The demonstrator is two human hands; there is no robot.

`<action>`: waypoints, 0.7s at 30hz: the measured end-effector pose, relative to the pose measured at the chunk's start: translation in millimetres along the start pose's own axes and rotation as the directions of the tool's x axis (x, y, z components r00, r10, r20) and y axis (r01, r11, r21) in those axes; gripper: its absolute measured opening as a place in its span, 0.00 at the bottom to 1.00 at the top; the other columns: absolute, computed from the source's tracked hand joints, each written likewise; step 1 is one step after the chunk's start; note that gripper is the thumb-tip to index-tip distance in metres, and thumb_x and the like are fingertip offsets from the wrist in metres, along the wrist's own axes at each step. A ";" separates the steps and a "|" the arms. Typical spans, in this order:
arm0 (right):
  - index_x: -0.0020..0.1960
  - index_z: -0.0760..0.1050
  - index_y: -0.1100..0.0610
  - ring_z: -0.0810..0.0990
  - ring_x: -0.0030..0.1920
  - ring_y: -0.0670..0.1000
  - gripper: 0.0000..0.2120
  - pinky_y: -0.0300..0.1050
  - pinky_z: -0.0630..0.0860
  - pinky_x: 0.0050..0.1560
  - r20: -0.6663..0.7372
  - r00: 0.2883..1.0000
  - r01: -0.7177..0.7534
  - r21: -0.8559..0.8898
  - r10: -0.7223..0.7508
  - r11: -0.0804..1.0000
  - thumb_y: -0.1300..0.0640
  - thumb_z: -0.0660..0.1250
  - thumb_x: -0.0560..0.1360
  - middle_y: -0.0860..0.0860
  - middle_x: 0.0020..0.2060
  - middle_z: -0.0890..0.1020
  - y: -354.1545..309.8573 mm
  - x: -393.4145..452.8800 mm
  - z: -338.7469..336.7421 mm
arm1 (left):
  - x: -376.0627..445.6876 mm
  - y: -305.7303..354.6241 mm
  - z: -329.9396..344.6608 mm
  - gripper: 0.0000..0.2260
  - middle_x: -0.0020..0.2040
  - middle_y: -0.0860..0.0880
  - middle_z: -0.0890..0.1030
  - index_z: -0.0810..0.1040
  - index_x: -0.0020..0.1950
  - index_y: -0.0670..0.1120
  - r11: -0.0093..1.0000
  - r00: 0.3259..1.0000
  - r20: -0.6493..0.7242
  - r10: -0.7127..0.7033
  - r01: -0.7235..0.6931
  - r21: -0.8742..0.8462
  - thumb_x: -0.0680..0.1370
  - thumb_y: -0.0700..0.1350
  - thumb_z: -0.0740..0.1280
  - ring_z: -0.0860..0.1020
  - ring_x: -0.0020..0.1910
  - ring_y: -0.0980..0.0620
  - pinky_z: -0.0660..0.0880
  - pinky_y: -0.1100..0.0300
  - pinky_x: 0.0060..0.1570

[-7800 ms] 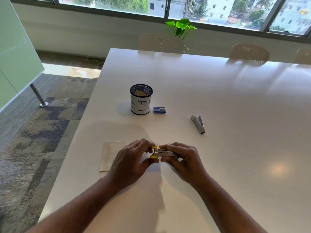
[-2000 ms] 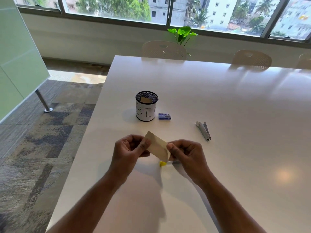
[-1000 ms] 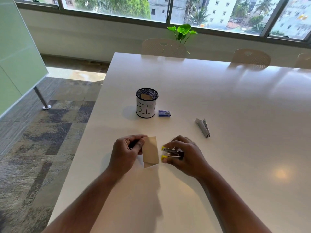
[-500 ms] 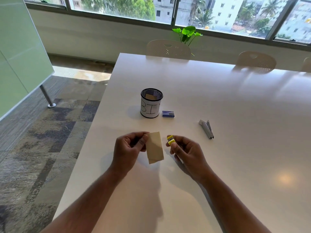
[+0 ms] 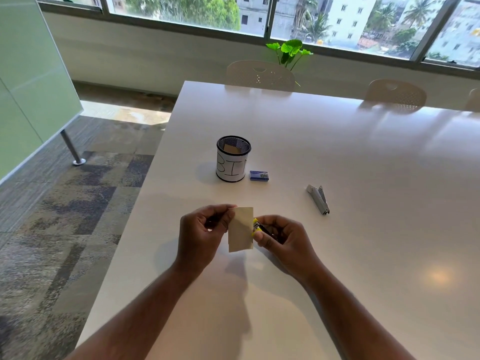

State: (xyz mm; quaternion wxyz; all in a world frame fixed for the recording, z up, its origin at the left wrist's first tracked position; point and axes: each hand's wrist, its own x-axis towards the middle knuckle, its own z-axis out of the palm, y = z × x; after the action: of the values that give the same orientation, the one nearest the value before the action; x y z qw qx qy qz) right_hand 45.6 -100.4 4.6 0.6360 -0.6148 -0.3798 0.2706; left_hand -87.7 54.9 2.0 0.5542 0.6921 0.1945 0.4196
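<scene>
Right hand, fingers curled round a small yellow-tipped stapler, whose mouth is set at the right edge of a folded tan slip — the slip is pinched near its upper left corner by the left hand and held above the table. Before squeezing, the edge should be seated fully (layers kept flush) and held taut. Beyond — BIN cup, staple box, grey stapler.

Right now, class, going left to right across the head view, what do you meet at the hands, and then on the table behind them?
At the hands: left hand → folded paper → right hand gripping a yellow stapler. Behind: mesh cup marked BIN → blue box → grey stapler.
</scene>
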 end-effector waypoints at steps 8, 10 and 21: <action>0.45 0.82 0.57 0.68 0.35 0.50 0.24 0.47 0.66 0.37 0.047 0.997 0.065 -0.190 -0.057 0.980 0.37 0.80 0.67 0.55 0.33 0.74 2.4 -0.9 1.0 | -2.7 0.9 2.3 0.08 0.45 0.58 0.88 0.87 0.53 0.57 0.998 0.989 0.136 0.057 -0.060 0.023 0.76 0.53 0.72 0.85 0.42 0.55 0.82 0.56 0.42; 0.42 0.80 0.61 0.68 0.35 0.50 0.27 0.48 0.66 0.37 0.054 0.996 0.074 -0.211 -0.064 0.975 0.37 0.80 0.67 0.60 0.34 0.74 1.9 -1.3 1.2 | -2.7 0.5 2.9 0.08 0.45 0.57 0.88 0.88 0.53 0.56 0.998 0.984 0.166 0.057 -0.060 0.011 0.76 0.53 0.72 0.85 0.43 0.55 0.82 0.56 0.43; 0.47 0.85 0.50 0.76 0.35 0.57 0.11 0.54 0.72 0.34 0.107 0.990 0.116 -0.278 -0.089 0.954 0.46 0.81 0.71 0.56 0.39 0.80 -0.8 -2.3 3.1 | -4.9 2.3 5.5 0.07 0.45 0.53 0.88 0.89 0.52 0.52 0.999 0.981 0.189 0.037 -0.033 -0.026 0.77 0.49 0.73 0.86 0.44 0.50 0.84 0.46 0.42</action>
State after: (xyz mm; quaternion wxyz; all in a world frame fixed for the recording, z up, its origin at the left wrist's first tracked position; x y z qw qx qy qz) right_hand 41.7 -100.6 4.9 0.5361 -0.6657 -0.4754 0.2086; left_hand -86.6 47.3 2.2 0.5707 0.7259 0.1238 0.3635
